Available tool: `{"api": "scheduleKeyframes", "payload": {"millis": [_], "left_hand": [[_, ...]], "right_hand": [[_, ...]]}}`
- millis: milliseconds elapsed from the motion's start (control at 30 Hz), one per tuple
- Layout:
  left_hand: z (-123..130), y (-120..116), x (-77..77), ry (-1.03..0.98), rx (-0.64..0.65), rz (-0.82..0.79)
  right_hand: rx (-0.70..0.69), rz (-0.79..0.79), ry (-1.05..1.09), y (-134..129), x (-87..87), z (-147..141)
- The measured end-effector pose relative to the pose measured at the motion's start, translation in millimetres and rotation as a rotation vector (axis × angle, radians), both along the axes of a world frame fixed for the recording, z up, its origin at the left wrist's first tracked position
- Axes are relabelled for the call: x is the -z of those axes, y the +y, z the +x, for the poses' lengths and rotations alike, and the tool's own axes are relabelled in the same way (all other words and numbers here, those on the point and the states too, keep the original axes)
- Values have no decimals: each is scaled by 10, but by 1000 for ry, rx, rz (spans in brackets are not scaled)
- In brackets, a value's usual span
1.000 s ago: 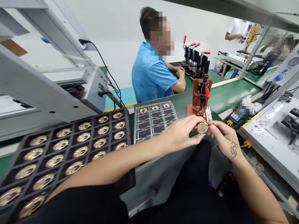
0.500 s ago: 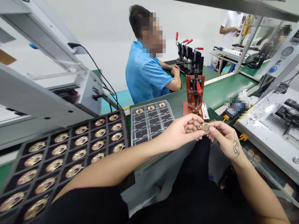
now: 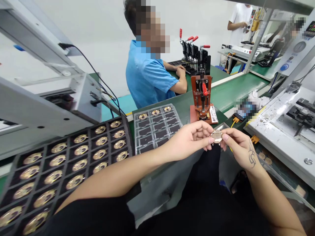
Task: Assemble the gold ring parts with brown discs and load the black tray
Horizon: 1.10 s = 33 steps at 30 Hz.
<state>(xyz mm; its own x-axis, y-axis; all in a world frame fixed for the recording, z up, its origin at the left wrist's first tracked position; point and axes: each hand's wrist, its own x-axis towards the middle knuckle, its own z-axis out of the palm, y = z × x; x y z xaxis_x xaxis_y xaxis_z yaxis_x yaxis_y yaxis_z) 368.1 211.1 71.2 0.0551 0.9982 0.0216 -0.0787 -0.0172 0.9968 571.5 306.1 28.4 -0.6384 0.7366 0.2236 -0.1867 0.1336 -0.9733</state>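
A round gold watch case is pinched between both my hands, its flat back with faint markings turned up towards me. My left hand grips its left edge between thumb and fingers. On the opposite edge, my right hand closes thumb and forefinger on it. Just beyond the hands stands a brown toggle-clamp fixture with a red handle. Left of my left hand lies a clear plastic tray with three gold watch cases in its far row.
A black tray of several gold watch cases fills the left side. Across the bench sits a person in a blue shirt near several red-handled clamps. To the right are a phone and a white machine.
My view has shifted slightly, so the bench items sit further left. The watch case has tilted in my fingers, and its back now catches the light. Both hands keep hold of it.
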Motion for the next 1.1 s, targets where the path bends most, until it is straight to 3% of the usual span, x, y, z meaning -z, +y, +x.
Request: {"api": "scheduleKeyframes", "payload": {"millis": [333,900,1100], "left_hand": [[-20,-3,-27,-45,61,-22],[24,-33,-68,5,0,-2],[-2,-28,-57,-19,13,-63]], "right_hand": [[-73,-140,84,-18,69,36],[-41,-95,33,-63,43,59],[-80,-162,85,-77,44,48]]}}
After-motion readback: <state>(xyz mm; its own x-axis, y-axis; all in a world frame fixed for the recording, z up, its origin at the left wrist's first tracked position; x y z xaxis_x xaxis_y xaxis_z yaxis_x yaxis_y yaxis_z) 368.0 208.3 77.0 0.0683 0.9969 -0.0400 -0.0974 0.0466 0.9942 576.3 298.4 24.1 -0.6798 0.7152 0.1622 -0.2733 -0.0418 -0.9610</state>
